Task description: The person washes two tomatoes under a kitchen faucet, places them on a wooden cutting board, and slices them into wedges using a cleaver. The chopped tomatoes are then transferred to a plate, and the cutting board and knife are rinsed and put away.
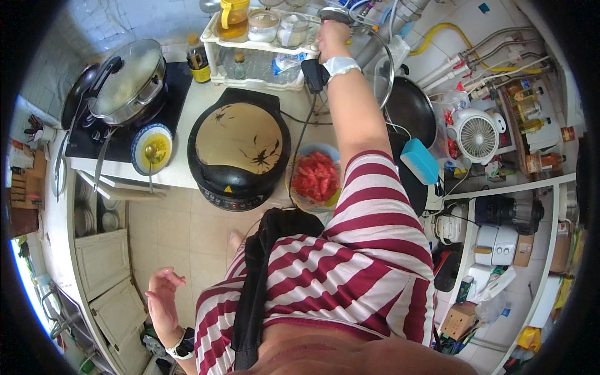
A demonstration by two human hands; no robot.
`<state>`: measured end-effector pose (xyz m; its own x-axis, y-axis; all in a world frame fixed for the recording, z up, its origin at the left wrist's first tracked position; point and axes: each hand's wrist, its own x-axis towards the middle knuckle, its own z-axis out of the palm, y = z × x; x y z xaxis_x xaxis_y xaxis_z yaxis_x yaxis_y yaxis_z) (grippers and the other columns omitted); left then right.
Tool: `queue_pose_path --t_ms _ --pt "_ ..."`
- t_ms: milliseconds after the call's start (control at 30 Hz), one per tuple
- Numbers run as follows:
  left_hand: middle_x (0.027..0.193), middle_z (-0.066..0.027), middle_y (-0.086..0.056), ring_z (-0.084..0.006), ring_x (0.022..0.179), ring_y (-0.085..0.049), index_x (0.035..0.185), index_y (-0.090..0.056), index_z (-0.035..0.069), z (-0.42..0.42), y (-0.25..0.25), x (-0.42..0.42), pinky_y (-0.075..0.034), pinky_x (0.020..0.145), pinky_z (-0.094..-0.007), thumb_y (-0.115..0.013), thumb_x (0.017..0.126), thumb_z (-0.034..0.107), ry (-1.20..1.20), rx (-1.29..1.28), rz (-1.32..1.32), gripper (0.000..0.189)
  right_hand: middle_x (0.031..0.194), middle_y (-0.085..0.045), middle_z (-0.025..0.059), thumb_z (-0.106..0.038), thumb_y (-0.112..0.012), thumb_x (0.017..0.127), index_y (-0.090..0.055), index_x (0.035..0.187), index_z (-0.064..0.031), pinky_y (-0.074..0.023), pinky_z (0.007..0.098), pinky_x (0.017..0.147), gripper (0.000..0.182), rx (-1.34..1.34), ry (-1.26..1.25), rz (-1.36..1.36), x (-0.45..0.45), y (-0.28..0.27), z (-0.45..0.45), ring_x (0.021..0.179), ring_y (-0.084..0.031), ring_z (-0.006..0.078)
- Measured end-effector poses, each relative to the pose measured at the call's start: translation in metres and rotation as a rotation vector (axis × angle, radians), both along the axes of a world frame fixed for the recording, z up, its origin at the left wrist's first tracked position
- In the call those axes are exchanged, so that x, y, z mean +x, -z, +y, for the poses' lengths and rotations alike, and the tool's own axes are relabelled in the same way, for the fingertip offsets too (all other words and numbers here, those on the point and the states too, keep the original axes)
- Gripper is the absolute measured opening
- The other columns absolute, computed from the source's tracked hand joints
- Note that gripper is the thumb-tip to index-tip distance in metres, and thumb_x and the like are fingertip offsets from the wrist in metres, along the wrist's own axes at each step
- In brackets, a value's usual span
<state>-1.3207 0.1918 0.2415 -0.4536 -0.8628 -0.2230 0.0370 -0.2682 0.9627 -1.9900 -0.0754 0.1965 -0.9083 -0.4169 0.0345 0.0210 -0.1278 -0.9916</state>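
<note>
My right hand (333, 37) reaches far forward to the right end of a white plastic rack (255, 45). Its fingers are beside a dark round item with a metal rim (335, 15); whether they grip anything is hidden. Two glass jars, one of them a jar of white granules (293, 31), stand on the rack's top. Low at my left side, my left hand (164, 297) is raised with loosely curled fingers and nothing in it. Below my right arm are a bowl of chopped red food (316, 177) and a closed electric griddle (240, 140).
A steaming lidded pot (129, 84) stands on the black cooktop (176, 101). A bowl of yellow liquid (154, 149) holds a spoon near the counter edge. At right are a black pan (412, 112), a large glass lid (382, 77), cables and a small fan (476, 136).
</note>
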Motion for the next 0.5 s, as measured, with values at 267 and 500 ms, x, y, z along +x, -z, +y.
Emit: queue_pose_path --t_ms 267,500 --pt "0.096 -0.0080 -0.054 -0.0209 0.094 -0.054 0.120 -0.053 -0.002 -0.013 -0.003 0.007 -0.041 0.095 -0.0404 -0.033 0.093 0.071 0.064 -0.040 0.026 0.081 0.070 -0.055 0.0070 -0.008 -0.047 0.093 -0.056 0.097 -0.0024 -0.0344 0.0276 0.045 0.011 -0.227 -0.037 -0.135 0.048 -0.041 0.080 0.051 -0.046 0.0144" --pt "0.101 -0.0079 -0.054 -0.0192 0.094 -0.053 0.126 -0.050 -0.002 -0.038 0.018 0.030 -0.041 0.096 -0.0390 -0.036 0.090 0.075 0.200 -0.016 0.076 0.086 0.067 -0.051 0.0033 -0.010 -0.050 0.094 -0.058 0.097 -0.0003 -0.0325 0.0251 0.042 0.012 -0.213 -0.048 -0.126 0.122 -0.012 0.248 0.050 -0.043 0.0102"
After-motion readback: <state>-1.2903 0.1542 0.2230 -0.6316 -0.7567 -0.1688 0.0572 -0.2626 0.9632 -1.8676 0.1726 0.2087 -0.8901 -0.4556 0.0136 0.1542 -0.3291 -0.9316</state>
